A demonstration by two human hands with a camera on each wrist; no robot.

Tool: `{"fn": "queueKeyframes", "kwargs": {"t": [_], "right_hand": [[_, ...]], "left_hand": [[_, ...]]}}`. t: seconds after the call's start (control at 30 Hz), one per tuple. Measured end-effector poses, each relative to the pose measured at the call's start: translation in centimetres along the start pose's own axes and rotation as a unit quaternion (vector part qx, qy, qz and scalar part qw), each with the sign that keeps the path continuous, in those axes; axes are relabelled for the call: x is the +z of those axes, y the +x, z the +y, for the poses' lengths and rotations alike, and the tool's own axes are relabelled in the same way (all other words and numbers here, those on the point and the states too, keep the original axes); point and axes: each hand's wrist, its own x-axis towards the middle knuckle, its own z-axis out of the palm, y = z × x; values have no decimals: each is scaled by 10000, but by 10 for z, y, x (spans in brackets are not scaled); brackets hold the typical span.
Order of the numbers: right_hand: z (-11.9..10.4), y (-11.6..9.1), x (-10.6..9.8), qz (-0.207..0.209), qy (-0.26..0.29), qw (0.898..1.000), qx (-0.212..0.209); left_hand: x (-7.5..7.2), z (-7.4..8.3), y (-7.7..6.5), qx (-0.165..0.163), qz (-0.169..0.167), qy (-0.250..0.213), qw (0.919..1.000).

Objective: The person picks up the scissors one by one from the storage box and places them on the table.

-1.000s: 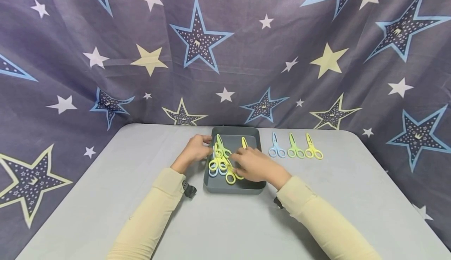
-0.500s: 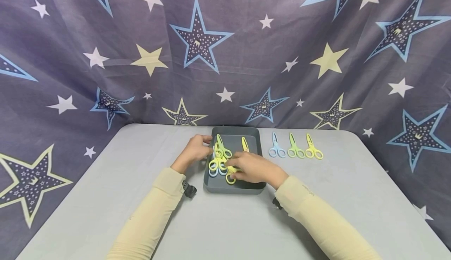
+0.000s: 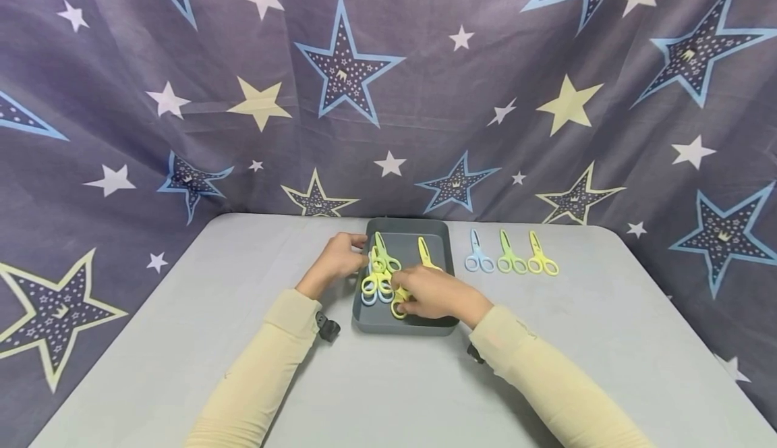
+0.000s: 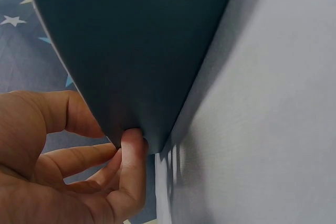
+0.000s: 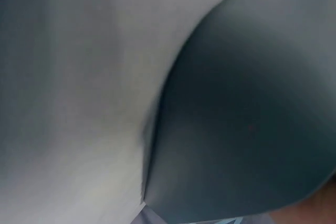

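A grey tray (image 3: pixel 403 328) stands on the table; its outer wall (image 4: pixel 136 51) fills much of the left wrist view. My left hand (image 3: pixel 336 258) is at its left side, fingers and thumb pinching the wall at a corner. Over the tray's interior, my right hand (image 3: pixel 437 291) pinches yellow scissors (image 3: pixel 395 310) by a handle loop, the rest partly covered. Beside them lies a pile with green scissors (image 3: pixel 388 259), another yellow pair (image 3: pixel 368 286) and blue scissors (image 3: pixel 367 301). Farther right, the blade of more yellow scissors (image 3: pixel 423 251) shows, its handles hidden behind my right hand.
Right of the tray, blue scissors (image 3: pixel 478 260), green scissors (image 3: pixel 511 261) and yellow scissors (image 3: pixel 541 263) lie in a row, blades pointing away. Behind the table (image 3: pixel 388 387) hangs a purple-grey curtain (image 3: pixel 425 110) with stars.
My right hand has shifted slightly left and toward me, closing on the yellow scissors' handle and uncovering more of the yellow blade beyond. My left hand stays at the tray.
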Motion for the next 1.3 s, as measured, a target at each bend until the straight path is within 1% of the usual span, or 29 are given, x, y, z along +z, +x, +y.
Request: {"fn": "queueKeyframes", "kwargs": {"t": [0.13, 0.37, 0.57, 0.9, 1.3], "right_hand": [[0, -1, 0, 19, 38, 10000, 89], [3, -4, 0, 117, -2, 9999, 61], [2, -5, -2, 93, 30, 9999, 24], [2, -2, 0, 6, -84, 10000, 44], [-1, 1, -1, -272, -276, 9991, 157]], "left_hand": [[0, 1, 0, 24, -3, -30, 10000], [1, 1, -1, 41, 22, -55, 10000], [1, 0, -1, 76, 47, -3, 10000], [1, 0, -1, 30, 20, -11, 10000], [2, 2, -1, 54, 59, 57, 10000]]}}
